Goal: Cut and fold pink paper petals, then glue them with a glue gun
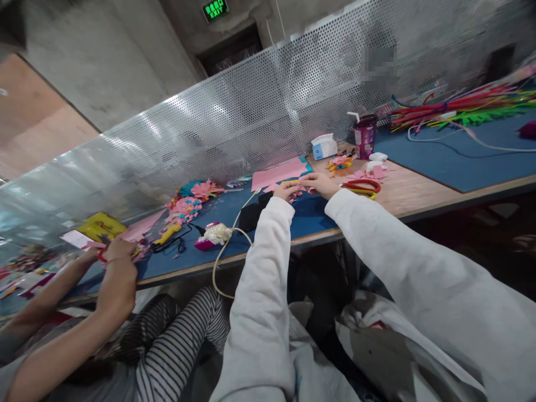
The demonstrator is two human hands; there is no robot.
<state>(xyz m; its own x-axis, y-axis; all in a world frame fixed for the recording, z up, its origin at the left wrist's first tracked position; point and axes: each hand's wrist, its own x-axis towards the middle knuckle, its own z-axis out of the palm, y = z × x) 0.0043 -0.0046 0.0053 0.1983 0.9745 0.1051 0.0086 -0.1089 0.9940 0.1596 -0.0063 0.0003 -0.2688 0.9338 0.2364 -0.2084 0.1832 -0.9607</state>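
Note:
Over the blue mat, my left hand (286,191) and my right hand (320,184) meet fingertip to fingertip. Both are closed in a pinch on a small piece of pink paper (302,183), mostly hidden by the fingers. Behind them lie pink paper sheets (280,173), and small pink scraps (294,196) are scattered beneath. Scissors with red and yellow handles (363,186) rest just right of my right hand. An orange and pink paper flower (339,162) sits beyond it. Near my left forearm is a dark flat object (249,216).
At left, a co-worker's hands (119,251) hold red-handled scissors. Between us are paper flowers (184,209), a yellow glue gun (167,234) and a power strip (214,234) with a cord over the edge. A tissue pack (324,146) and drink cup (365,137) stand by the perforated metal partition (234,106).

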